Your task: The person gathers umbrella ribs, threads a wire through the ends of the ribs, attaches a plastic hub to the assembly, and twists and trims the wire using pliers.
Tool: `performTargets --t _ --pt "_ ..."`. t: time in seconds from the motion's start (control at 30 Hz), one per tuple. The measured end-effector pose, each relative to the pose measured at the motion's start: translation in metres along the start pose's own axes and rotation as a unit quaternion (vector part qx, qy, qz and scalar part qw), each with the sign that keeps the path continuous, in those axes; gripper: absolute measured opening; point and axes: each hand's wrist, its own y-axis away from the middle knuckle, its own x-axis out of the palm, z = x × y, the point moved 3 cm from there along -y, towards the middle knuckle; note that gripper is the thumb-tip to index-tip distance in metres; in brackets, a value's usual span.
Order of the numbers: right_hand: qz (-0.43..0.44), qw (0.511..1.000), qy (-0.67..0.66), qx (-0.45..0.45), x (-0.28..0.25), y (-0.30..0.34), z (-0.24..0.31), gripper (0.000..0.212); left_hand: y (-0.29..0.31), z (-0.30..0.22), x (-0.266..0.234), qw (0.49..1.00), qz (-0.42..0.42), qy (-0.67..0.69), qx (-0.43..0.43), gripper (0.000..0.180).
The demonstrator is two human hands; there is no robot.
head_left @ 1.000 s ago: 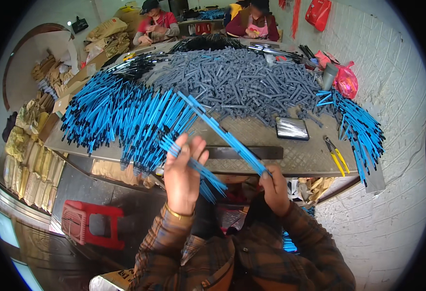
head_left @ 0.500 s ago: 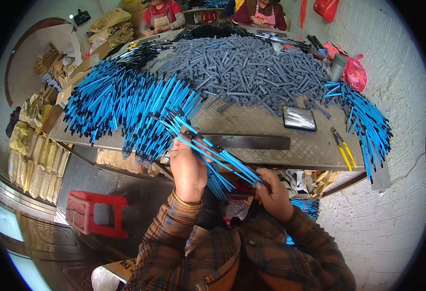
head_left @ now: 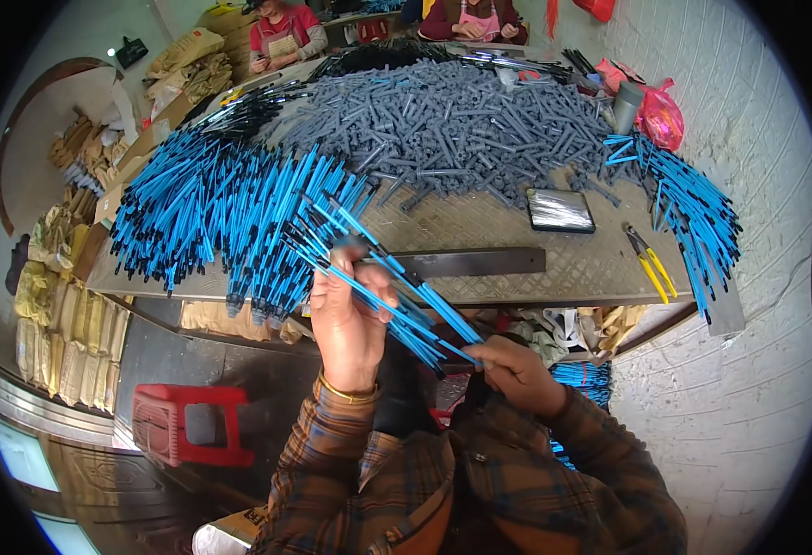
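My left hand (head_left: 346, 319) is closed around a loose bundle of thin blue rods with black sleeves (head_left: 404, 326), held slanting in front of the table edge. The thumb and a black fingertip press on the bundle's upper part. At its lower right end, my right hand (head_left: 514, 372) pinches the tips of several blue rods (head_left: 445, 313) between thumb and bent forefinger. Just behind the left hand lies a large heap of similar blue rods (head_left: 272, 217) on the table. A dark flat bar (head_left: 471, 263) lies on the table beyond both hands.
Grey plastic pieces (head_left: 443, 125) are piled mid-table. To the right lie a black-framed box (head_left: 559, 210), yellow-handled pliers (head_left: 651, 265) and more blue rods (head_left: 700, 215). A red stool (head_left: 189, 424) stands lower left. Two people (head_left: 288, 35) sit across the table.
My right hand has shifted slightly left with the rod ends. The held rods fan out a little differently above my left hand. The whole view has shifted slightly.
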Motion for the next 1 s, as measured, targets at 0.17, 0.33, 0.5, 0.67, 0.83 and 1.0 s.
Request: performTargets --t 0.17,0.33,0.5,0.67,0.83,1.0 --pt "0.040 0.997 0.057 -0.013 0.006 0.008 0.001 0.036 -0.008 0.008 -0.015 0.987 -0.061 -0.112 0.099 0.012" --pt "0.045 0.995 0.073 0.059 0.006 0.006 0.007 0.029 -0.005 0.006 -0.014 0.950 -0.155 -0.181 0.202 0.013" --pt "-0.025 0.990 0.112 0.078 -0.012 0.015 -0.006 0.032 -0.003 0.018 0.003 0.951 -0.137 -0.227 0.156 0.012" --pt "-0.079 0.973 0.043 0.212 -0.062 0.010 -0.007 0.034 -0.001 0.028 0.025 0.974 -0.019 -0.169 0.152 0.013" --pt "-0.422 0.854 0.267 0.146 -0.262 -0.009 -0.090 0.037 -0.002 0.021 0.024 0.992 0.076 -0.086 -0.043 0.016" --pt "-0.497 0.751 0.159 0.404 -0.401 -0.019 -0.192 0.032 0.000 0.023 0.012 0.963 0.153 0.000 -0.222 0.015"
